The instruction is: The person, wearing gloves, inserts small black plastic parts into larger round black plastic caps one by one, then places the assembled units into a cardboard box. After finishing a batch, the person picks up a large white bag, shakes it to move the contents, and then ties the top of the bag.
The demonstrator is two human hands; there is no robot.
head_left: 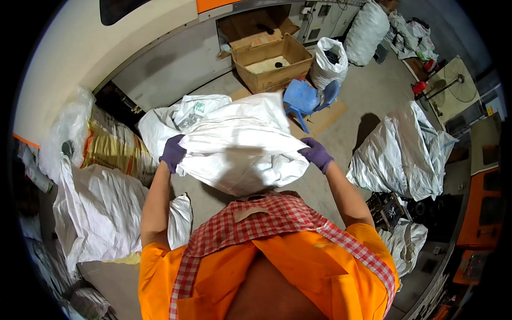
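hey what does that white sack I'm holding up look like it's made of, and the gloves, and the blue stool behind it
White sack: likely woven plastic, matte with a slight sheen; it creases stiffly, though no weave shows at this size. Gloves on the left hand and right hand: thin purple rubber-like material, probably nitrile or latex, snug and smooth. Blue stool: seemingly moulded plastic, even colour, rounded edges.

The single head-worn fisheye camera looked steeply down from close above. It faced forward over the concrete floor [368,101].
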